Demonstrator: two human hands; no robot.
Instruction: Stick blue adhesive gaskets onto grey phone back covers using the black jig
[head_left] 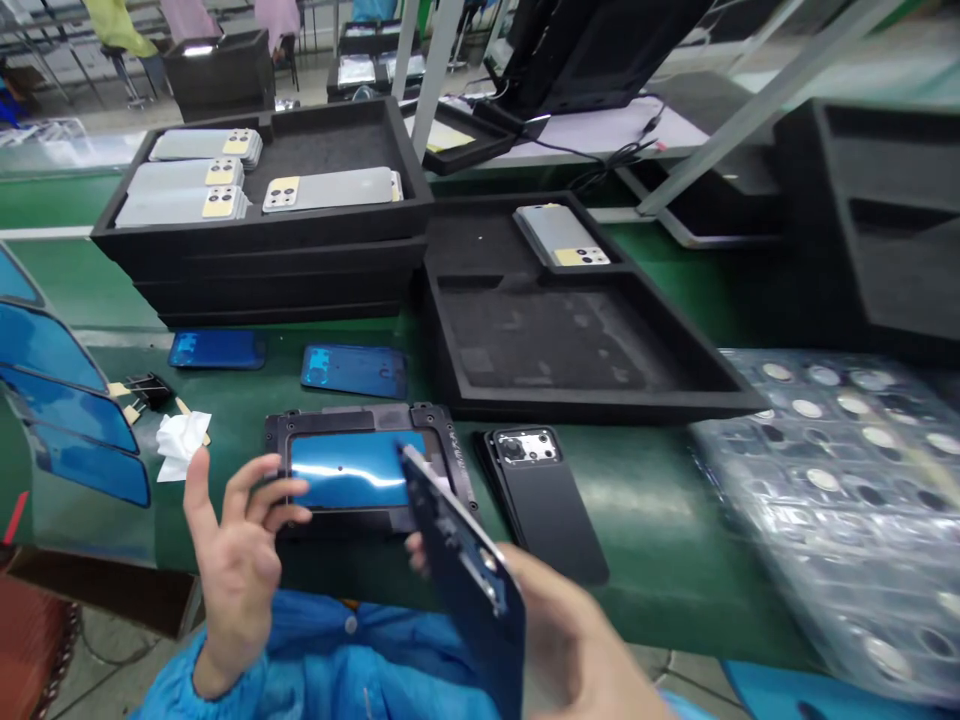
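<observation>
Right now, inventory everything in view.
dark panel: 1, dark, front
fixture: 1, black, central
blue panel: 1, blue, on fixture
covers: 1 stack, dark, beside fixture
blue pieces: 2, blue, behind fixture
films: 4+, blue, left
tissue: 1, white, left
clips: unclear, black, left
silver panels: 5 stacks, silver, in trays
trays: several, black, rear
packaging: count unclear, transparent, right
monitor: 1, black, rear
table: 1, green, beneath
coworkers: several, pink/yellow clothing, rear
left hand: 1, bare, front left
right hand: 1, bare, holding dark panel

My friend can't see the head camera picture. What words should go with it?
A person's right hand holds a tilted dark phone panel, while the open left hand is near a black frame with a blue sheet. Behind are black trays of silvery phone covers.
</observation>
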